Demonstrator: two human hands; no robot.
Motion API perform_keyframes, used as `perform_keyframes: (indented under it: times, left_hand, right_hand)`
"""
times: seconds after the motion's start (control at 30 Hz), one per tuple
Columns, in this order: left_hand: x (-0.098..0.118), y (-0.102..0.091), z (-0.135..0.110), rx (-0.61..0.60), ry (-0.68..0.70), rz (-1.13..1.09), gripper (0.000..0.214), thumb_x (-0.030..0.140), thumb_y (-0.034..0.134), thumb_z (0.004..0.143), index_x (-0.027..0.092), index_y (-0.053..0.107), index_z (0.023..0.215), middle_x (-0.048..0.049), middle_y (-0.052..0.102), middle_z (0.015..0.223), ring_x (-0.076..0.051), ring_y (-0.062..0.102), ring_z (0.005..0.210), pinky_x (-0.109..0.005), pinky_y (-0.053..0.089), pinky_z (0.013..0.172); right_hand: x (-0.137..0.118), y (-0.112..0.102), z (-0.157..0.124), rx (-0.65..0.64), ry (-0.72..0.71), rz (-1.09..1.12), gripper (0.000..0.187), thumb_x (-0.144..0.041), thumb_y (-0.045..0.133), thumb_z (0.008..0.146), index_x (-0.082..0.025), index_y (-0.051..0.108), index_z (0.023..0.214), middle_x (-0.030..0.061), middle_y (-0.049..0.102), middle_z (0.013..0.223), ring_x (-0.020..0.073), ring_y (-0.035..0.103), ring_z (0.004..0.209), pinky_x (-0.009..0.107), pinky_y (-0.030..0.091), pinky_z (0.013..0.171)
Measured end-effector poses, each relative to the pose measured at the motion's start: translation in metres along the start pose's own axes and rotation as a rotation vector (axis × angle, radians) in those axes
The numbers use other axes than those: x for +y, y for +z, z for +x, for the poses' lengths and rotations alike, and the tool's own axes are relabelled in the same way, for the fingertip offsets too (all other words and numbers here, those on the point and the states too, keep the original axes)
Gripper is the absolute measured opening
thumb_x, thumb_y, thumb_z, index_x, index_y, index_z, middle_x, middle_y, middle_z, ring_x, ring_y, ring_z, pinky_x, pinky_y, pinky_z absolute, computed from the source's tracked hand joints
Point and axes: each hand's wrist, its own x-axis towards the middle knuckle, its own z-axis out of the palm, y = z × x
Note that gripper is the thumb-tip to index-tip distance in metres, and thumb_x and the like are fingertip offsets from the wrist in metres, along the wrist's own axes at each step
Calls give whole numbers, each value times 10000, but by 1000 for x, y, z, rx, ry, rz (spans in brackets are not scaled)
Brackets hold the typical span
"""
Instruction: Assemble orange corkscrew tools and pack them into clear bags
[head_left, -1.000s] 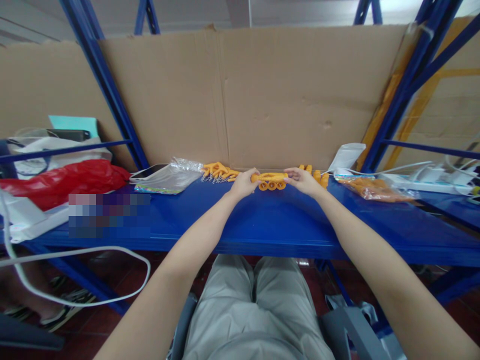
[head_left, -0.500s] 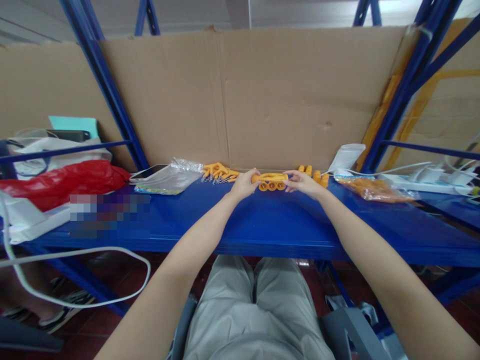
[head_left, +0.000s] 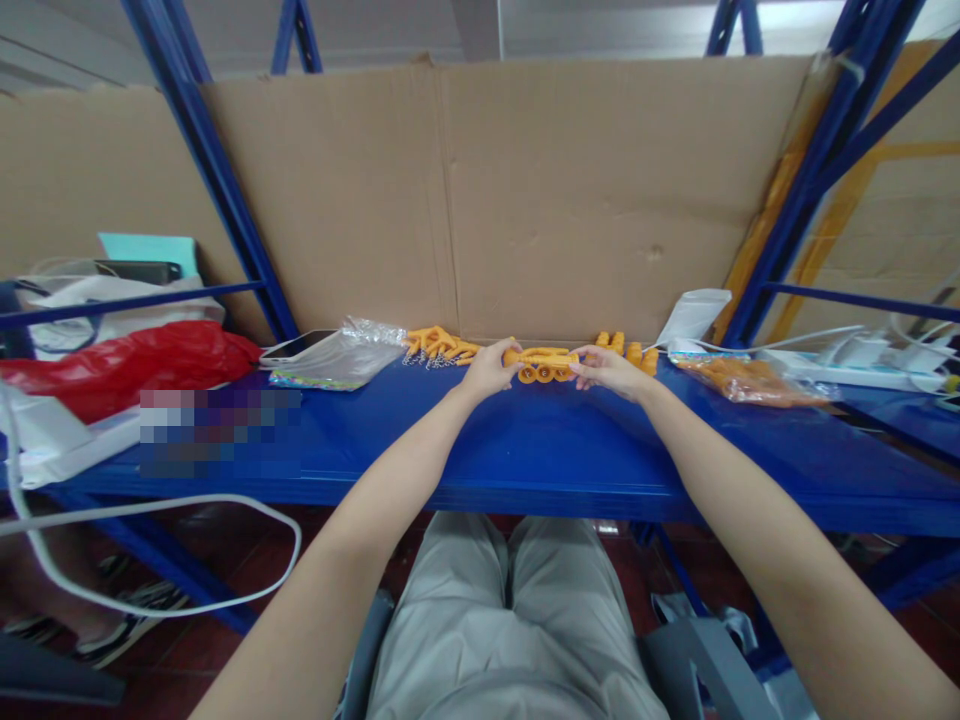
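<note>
At the back of the blue shelf, small orange cylindrical pieces [head_left: 545,373] lie in a row between my hands, round ends facing me. More orange pieces lie across the row, just behind it. My left hand [head_left: 490,370] is closed at the left end, thumb and fingers around an orange piece. At the right end, my right hand [head_left: 613,372] pinches another orange piece with its fingertips. Orange pieces with small metal chains [head_left: 439,345] lie in a pile left of my left hand. Several more orange pieces [head_left: 634,354] stand behind my right hand.
A cardboard sheet [head_left: 585,190] stands behind the blue shelf surface [head_left: 555,440]. To the left are a clear plastic bag [head_left: 345,358], a phone [head_left: 300,346] and a red bag [head_left: 127,365]. Rightward lie a bag of orange parts [head_left: 750,378] and a power strip [head_left: 847,368].
My right hand's fingers have shifted slightly lower at the right end of the row. The left hand stays nearly in place, and the row has barely moved.
</note>
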Motion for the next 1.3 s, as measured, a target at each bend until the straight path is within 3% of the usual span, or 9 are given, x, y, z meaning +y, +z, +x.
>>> perform_keyframes:
  times: [0.27,0.5,0.7,0.87,1.03,1.3]
  left_hand:
    - [-4,3,3,-26,-74,-98,202,173,674,830,159,592,1014,43,614,635,-94,620,431,-138,432,405]
    - [-4,2,3,-19,-42,-103,187,156,665,829,164,589,1000,57,605,640,-77,606,416,-124,412,391]
    - [-3,1,3,-34,-57,-104,200,164,669,826,161,586,1007,43,634,689,-71,600,413,-128,411,388]
    - [-3,2,2,-41,-62,-116,192,157,669,824,172,575,990,58,616,653,-76,605,419,-124,413,386]
    - [-3,4,3,-31,-57,-136,169,159,655,838,167,567,981,65,580,589,-95,616,419,-127,415,387]
    - [-2,2,2,-31,-69,-114,180,168,660,838,166,561,988,51,603,653,-94,618,430,-139,425,392]
  right_hand:
    - [-2,1,0,37,-21,43,345,-341,773,745,-228,564,994,38,689,777,155,649,626,296,532,603]
    - [-4,2,-1,11,26,7,372,-512,740,774,-193,590,895,99,732,832,144,639,579,287,531,570]
    - [-2,0,0,-5,10,-64,432,-583,702,784,-187,601,925,103,733,830,148,647,593,269,528,546]
    - [2,1,4,58,-134,-272,414,-486,761,735,-184,619,979,103,712,908,211,674,730,356,562,651]
    - [4,6,9,193,-322,-545,439,-311,718,769,-183,596,1171,148,675,1094,299,664,943,488,529,850]
    - [5,10,12,181,-470,-764,290,-258,603,836,-190,668,1111,128,644,1082,293,639,987,497,488,924]
